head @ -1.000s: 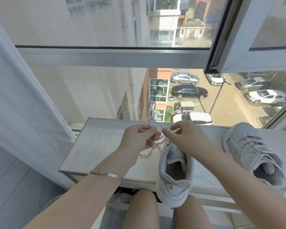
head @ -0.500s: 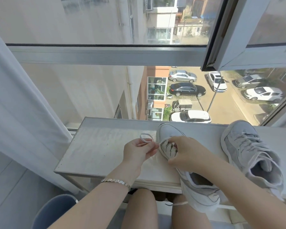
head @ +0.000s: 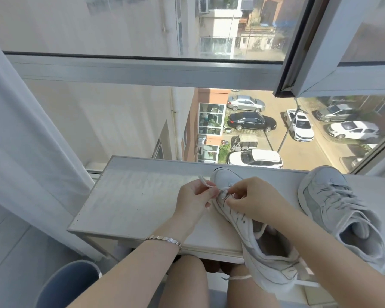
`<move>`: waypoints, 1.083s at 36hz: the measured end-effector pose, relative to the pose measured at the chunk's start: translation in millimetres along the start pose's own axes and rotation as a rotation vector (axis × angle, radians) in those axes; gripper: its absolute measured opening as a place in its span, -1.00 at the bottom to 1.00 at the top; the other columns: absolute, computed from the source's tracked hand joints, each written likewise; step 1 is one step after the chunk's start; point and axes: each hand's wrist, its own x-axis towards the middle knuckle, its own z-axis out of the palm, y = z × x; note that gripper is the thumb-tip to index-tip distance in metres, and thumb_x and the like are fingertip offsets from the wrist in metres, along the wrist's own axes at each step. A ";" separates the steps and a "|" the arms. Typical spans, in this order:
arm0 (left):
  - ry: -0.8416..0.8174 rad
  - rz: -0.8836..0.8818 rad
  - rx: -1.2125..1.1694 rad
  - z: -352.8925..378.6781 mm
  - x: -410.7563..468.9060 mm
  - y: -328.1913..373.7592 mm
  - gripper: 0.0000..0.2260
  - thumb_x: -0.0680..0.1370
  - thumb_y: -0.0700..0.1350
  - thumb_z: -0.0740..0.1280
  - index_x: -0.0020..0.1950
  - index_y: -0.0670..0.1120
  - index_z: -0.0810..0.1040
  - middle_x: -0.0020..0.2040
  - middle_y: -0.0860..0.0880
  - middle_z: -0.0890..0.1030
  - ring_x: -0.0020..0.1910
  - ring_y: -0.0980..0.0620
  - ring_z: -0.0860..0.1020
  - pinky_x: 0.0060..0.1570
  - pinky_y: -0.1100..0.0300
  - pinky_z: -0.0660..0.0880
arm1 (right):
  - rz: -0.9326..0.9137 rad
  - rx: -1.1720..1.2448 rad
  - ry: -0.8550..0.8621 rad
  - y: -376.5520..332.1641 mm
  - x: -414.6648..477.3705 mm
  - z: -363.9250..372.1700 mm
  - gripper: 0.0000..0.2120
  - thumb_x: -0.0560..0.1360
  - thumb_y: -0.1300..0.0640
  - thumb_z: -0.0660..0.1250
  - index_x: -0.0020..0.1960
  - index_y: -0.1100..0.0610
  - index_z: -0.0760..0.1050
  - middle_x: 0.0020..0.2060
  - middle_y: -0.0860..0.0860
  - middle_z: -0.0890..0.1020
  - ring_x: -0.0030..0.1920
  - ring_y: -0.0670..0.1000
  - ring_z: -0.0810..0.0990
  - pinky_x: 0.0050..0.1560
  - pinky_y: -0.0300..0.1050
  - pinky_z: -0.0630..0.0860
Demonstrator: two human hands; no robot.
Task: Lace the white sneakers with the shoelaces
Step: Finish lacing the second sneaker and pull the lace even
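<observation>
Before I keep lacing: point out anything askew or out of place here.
The sneaker being laced lies with its heel hanging past the near edge of the table, and a loose lace end dangles below it.

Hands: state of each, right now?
Left hand: pinches the shoelace.
Right hand: pinches the same shoelace at the sneaker eyelets.

Lower eyelets of the sneaker behind right hand.

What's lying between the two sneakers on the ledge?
The right forearm crosses above a bare strip of ledge, as the head view shows.
</observation>
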 end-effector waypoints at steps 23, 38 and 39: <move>-0.280 0.264 0.454 -20.7 11.9 3.0 -0.70 0.48 -0.31 0.36 -0.27 0.11 0.53 -0.25 0.11 0.52 -0.33 0.32 0.45 -0.21 0.48 0.35 | -0.064 0.121 -0.072 11.0 -9.3 -1.1 -0.78 0.44 0.16 0.32 0.03 -0.04 0.63 -0.50 -0.15 0.49 -0.52 -0.27 0.42 -0.40 -0.48 0.33; -0.369 0.282 0.431 -19.4 11.6 9.0 -0.80 0.45 -0.40 0.35 -0.20 -0.10 0.56 -0.25 0.08 0.49 -0.33 0.35 0.45 -0.20 0.50 0.33 | -0.063 0.141 -0.103 12.8 -7.4 1.2 -0.79 0.44 0.16 0.32 0.04 0.00 0.62 -0.49 -0.14 0.49 -0.54 -0.24 0.40 -0.42 -0.45 0.30; -0.378 0.284 0.434 -19.4 12.2 9.6 -0.79 0.45 -0.41 0.34 -0.20 -0.10 0.56 -0.25 0.08 0.49 -0.32 0.35 0.45 -0.20 0.50 0.33 | -0.066 0.141 -0.107 12.9 -7.1 1.2 -0.78 0.45 0.16 0.32 0.05 0.00 0.62 -0.49 -0.14 0.49 -0.54 -0.24 0.40 -0.42 -0.45 0.30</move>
